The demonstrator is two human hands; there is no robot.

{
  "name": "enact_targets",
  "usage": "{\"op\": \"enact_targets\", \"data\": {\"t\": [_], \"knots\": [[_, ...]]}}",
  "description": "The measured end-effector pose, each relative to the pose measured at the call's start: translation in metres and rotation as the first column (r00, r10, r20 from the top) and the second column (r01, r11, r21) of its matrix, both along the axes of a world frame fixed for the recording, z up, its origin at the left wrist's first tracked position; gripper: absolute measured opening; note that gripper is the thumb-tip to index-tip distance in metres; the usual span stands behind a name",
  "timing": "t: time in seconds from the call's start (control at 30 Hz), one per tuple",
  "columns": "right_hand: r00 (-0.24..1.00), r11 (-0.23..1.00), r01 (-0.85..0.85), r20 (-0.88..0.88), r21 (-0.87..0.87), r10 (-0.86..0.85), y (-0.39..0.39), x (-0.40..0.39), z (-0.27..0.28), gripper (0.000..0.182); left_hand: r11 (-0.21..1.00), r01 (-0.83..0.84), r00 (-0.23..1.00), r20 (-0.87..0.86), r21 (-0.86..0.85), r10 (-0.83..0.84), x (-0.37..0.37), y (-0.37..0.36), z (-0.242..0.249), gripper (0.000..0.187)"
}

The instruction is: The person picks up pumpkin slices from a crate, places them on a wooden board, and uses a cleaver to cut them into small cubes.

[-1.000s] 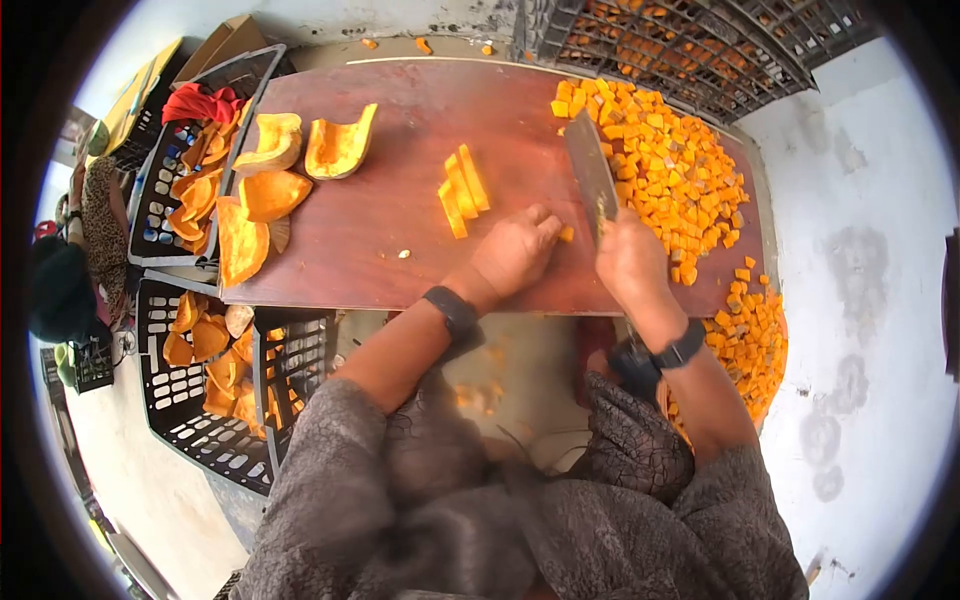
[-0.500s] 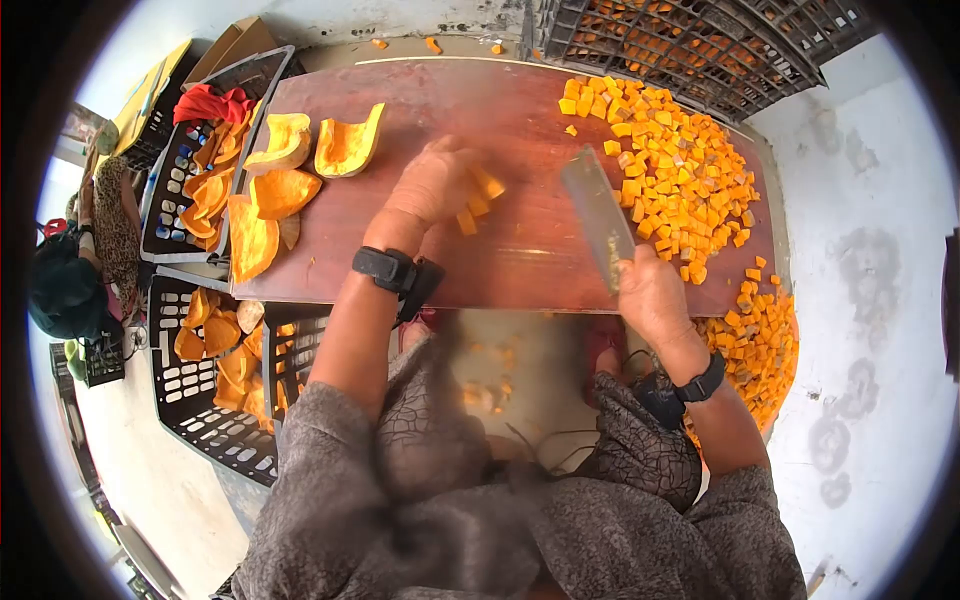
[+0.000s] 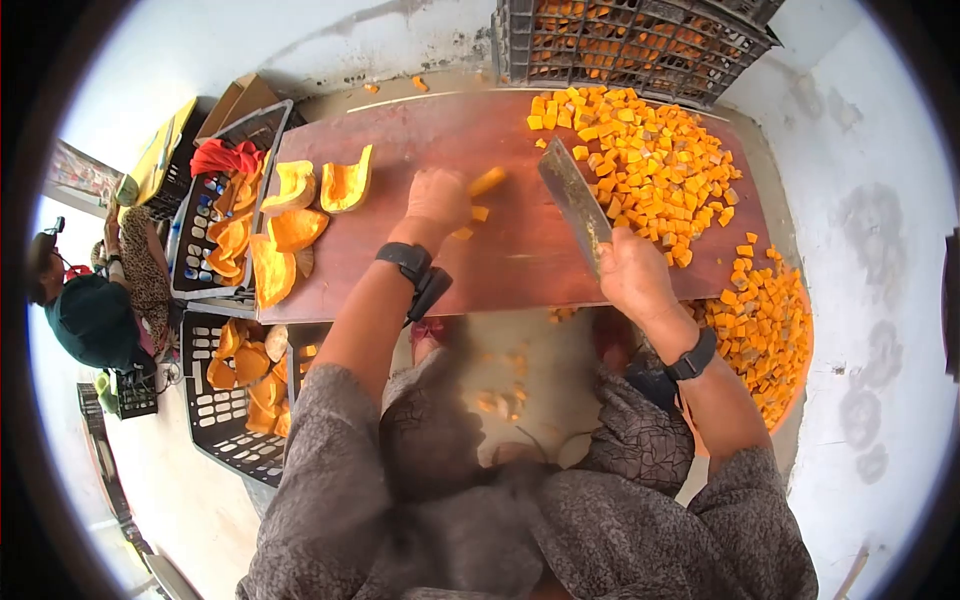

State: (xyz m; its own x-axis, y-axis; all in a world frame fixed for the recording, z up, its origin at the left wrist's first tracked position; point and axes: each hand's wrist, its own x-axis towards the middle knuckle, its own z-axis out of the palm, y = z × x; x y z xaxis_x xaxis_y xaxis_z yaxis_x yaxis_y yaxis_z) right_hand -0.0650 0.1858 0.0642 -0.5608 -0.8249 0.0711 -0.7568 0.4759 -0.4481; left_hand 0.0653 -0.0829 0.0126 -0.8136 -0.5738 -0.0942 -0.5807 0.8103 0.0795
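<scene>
My right hand is wrapped round the handle of a cleaver, its broad blade tilted up and left beside the heap of diced pumpkin. Toward the middle of the reddish board, my left hand is curled closed, with its fingertips mostly hidden. From its right side sticks a slightly blurred orange pumpkin piece, which it appears to grip. A small pumpkin chunk lies just below that piece. Several larger curved pumpkin slices rest at the board's left end.
Black crates with pumpkin slices stand at the left. A tub of pumpkin cubes sits below the board's right end. Stacked crates stand behind the board. Another person is at far left.
The view has shifted a little. The cleaver stays raised in my right hand, slightly more tilted. My left hand remains by the pumpkin pieces, which have moved slightly apart.
</scene>
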Motion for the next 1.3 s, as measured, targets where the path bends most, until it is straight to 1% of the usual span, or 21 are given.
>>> {"op": "enact_targets", "data": {"t": [0.07, 0.1, 0.17, 0.2, 0.27, 0.3, 0.33, 0.4, 0.43, 0.5, 0.6, 0.67, 0.77, 0.83, 0.97, 1.03, 1.07, 1.13, 1.17, 1.23, 1.3], "knots": [[1.0, 1.0, 0.007, 0.03, -0.006, -0.007, 0.005, 0.0, 0.002, 0.02, 0.984, 0.107, 0.988, -0.091, -0.145, -0.121, 0.001, 0.012, 0.003, 0.015], [1.0, 0.999, -0.002, 0.017, -0.038, 0.003, 0.007, 0.0, 0.002, 0.019, 0.983, 0.111, 0.989, -0.084, -0.148, -0.124, 0.002, 0.019, -0.002, 0.015], [1.0, 0.997, -0.015, 0.003, -0.075, 0.015, 0.01, -0.001, 0.004, 0.019, 0.941, 0.24, 0.93, -0.22, -0.237, -0.293, 0.001, 0.034, -0.015, 0.013], [1.0, 0.997, -0.02, 0.001, -0.08, 0.02, 0.012, -0.002, 0.007, 0.019, 0.941, 0.239, 0.93, -0.22, -0.24, -0.293, 0.002, 0.045, -0.015, 0.013], [1.0, 0.997, -0.023, -0.002, -0.079, 0.023, 0.016, -0.003, 0.012, 0.019, 0.909, 0.362, 0.784, -0.46, -0.207, -0.417, 0.008, 0.07, -0.016, 0.013], [0.999, 0.996, -0.051, 0.006, -0.077, 0.052, 0.018, -0.004, 0.014, 0.019, 0.917, 0.385, 0.81, -0.437, -0.107, -0.391, 0.012, 0.08, -0.015, 0.016], [0.997, 0.994, -0.08, 0.014, -0.076, 0.081, 0.02, -0.004, 0.015, 0.019, 0.918, 0.384, 0.809, -0.442, -0.102, -0.388, 0.014, 0.088, -0.016, 0.016], [0.996, 0.995, -0.087, -0.008, -0.054, 0.087, 0.022, -0.002, 0.017, 0.019, 0.933, 0.359, 0.824, -0.476, 0.017, -0.308, 0.017, 0.099, -0.016, 0.015], [0.995, 0.995, -0.095, -0.026, -0.036, 0.094, 0.023, 0.0, 0.017, 0.019, 0.934, 0.357, 0.823, -0.48, 0.023, -0.302, 0.017, 0.103, -0.016, 0.015], [0.994, 0.994, -0.107, -0.031, -0.019, 0.106, 0.025, 0.006, 0.017, 0.019, 0.951, 0.285, 0.802, -0.574, 0.124, -0.165, 0.019, 0.109, -0.018, 0.015], [0.995, 0.995, -0.097, -0.033, 0.03, 0.098, 0.024, 0.017, 0.017, 0.019, 0.953, 0.246, 0.788, -0.609, 0.179, -0.09, 0.019, 0.112, -0.02, 0.014], [0.997, 0.996, -0.066, -0.042, 0.068, 0.069, 0.022, 0.019, 0.017, 0.019, 0.951, 0.24, 0.785, -0.616, 0.194, -0.072, 0.016, 0.11, -0.021, 0.014], [0.996, 0.991, -0.079, -0.025, 0.106, 0.082, 0.021, 0.021, 0.017, 0.018, 0.941, 0.239, 0.783, -0.621, 0.241, -0.039, 0.014, 0.109, -0.026, 0.013], [0.996, 0.978, -0.091, -0.009, 0.189, 0.094, 0.018, 0.022, 0.022, 0.014, 0.93, 0.248, 0.781, -0.625, 0.273, -0.024, 0.014, 0.107, -0.027, 0.013], [0.994, 0.966, -0.101, -0.025, 0.237, 0.11, 0.006, 0.022, 0.008, 0.01, 0.921, 0.274, 0.778, -0.626, 0.275, -0.045, 0.015, 0.104, -0.034, 0.009], [0.981, 0.968, -0.158, -0.079, 0.193, 0.175, -0.007, 0.02, -0.006, 0.009, 0.917, 0.288, 0.772, -0.634, 0.275, -0.052, 0.014, 0.104, -0.038, 0.008], [0.98, 0.969, -0.16, -0.083, 0.19, 0.179, -0.016, 0.018, -0.013, 0.009, 0.916, 0.302, 0.763, -0.643, 0.266, -0.065, 0.013, 0.102, -0.04, 0.008], [0.994, 0.984, -0.048, -0.089, 0.171, 0.064, -0.031, 0.016, -0.023, 0.011, 0.917, 0.313, 0.754, -0.652, 0.247, -0.082, 0.015, 0.101, -0.04, 0.008], [0.994, 0.986, -0.047, -0.092, 0.161, 0.063, -0.033, 0.014, -0.025, 0.011, 0.917, 0.299, 0.755, -0.653, 0.265, -0.058, 0.015, 0.102, -0.04, 0.009], [0.998, 0.996, 0.048, -0.051, 0.077, -0.044, -0.033, 0.008, -0.022, 0.013, 0.917, 0.28, 0.754, -0.656, 0.283, -0.028, 0.015, 0.103, -0.037, 0.009], [0.998, 0.998, 0.019, -0.056, 0.054, -0.016, -0.021, 0.007, -0.013, 0.014, 0.923, 0.277, 0.738, -0.674, 0.269, -0.025, 0.015, 0.105, -0.038, 0.01]]}}
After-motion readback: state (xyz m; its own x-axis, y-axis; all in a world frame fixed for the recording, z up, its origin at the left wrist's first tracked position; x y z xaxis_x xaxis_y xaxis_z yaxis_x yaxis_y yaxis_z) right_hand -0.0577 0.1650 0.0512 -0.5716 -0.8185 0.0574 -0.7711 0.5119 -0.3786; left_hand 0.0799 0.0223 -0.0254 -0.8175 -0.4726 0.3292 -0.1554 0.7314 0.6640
